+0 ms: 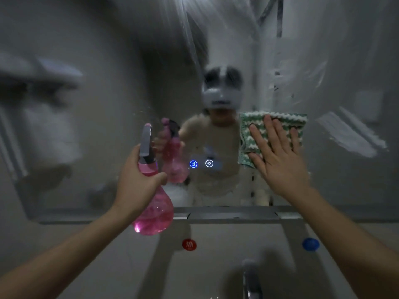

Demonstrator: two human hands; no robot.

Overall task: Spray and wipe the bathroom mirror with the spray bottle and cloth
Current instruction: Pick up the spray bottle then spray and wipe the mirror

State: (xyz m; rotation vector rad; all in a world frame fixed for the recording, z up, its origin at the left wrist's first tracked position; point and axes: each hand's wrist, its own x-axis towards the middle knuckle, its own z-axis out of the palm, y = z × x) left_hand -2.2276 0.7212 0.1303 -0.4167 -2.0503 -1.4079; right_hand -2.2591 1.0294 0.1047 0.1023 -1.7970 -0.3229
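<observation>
A single wide-angle head camera faces straight into the mirror (108,104) from close range, tilted slightly down. The glass fills the upper two thirds of the frame; its lower edge crosses below centre. The wall and tap (251,281) sit along the bottom. Both forearms enter from the lower corners.

no readable words, two lit blue icons (201,163) on mirror (86,126)

The spray bottle (154,203) is translucent pink with a grey head; the cloth (254,130) shows green-and-white zigzags.
</observation>
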